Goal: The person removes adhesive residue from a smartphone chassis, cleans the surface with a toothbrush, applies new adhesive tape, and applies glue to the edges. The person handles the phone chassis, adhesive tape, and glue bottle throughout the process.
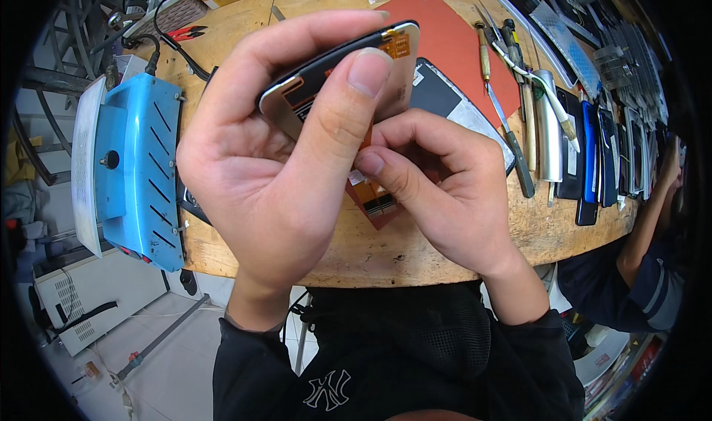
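My left hand (pixel 274 154) is closed round a phone screen (pixel 398 87), raised above the table and tilted, its beige metallic back partly showing. The thumb presses on that back, near an orange flex cable patch (pixel 399 46). At the screen's lower end my right hand (pixel 449 187) pinches with thumb and forefinger; what lies between the fingertips is mostly hidden. Just below them shows a gold and black ribbon piece (pixel 374 198). Behind the hands, a dark flat device panel (pixel 445 94) with a silvery part lies on a red-brown mat (pixel 460 43).
To the right lie tweezers (pixel 491 24), a thin spatula knife (pixel 519 161), a brush (pixel 567 128) and a silver cylinder (pixel 549 124). Beyond are many stacked phones (pixel 589 150). A blue machine (pixel 144 169) stands left, red pliers (pixel 185 32) behind it. Another person's arm (pixel 653 213) appears at right.
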A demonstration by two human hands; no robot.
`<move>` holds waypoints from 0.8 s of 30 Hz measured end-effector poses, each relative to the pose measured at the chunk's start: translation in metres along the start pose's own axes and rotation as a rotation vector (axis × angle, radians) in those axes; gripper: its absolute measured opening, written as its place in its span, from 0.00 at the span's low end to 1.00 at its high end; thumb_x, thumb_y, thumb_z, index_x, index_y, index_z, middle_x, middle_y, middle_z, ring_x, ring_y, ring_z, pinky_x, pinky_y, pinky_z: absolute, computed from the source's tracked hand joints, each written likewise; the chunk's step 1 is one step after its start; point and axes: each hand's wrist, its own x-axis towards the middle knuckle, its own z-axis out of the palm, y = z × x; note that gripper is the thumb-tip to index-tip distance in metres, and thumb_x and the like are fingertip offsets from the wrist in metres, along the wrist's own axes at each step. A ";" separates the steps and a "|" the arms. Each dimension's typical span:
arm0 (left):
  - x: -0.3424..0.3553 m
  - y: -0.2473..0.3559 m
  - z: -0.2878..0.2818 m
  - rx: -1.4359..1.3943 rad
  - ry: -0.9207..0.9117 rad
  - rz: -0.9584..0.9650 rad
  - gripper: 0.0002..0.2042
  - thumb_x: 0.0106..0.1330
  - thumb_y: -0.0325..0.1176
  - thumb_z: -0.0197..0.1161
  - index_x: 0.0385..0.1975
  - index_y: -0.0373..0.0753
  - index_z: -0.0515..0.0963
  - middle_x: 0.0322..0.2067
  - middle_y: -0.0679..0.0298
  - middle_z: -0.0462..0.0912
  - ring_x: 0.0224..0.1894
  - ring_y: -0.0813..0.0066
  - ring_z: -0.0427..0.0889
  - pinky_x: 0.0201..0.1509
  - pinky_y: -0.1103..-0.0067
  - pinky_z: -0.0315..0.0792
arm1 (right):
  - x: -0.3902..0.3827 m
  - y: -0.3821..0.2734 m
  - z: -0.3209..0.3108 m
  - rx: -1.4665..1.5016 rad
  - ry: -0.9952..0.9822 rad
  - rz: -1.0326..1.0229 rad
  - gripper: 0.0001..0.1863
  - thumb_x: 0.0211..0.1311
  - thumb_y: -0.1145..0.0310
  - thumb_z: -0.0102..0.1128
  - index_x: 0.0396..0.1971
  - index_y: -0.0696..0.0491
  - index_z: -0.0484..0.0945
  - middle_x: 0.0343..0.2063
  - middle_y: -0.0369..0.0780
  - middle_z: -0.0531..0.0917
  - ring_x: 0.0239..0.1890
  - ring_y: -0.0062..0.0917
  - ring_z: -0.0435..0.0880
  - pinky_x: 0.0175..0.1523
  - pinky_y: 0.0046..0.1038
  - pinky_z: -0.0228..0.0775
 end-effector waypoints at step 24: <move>-0.001 -0.003 0.000 0.013 0.034 0.016 0.16 0.77 0.25 0.70 0.60 0.25 0.81 0.48 0.54 0.91 0.49 0.78 0.88 0.57 0.83 0.79 | 0.000 0.000 0.000 -0.074 0.004 0.031 0.06 0.77 0.76 0.66 0.47 0.63 0.85 0.37 0.39 0.91 0.36 0.17 0.90 0.35 0.19 0.84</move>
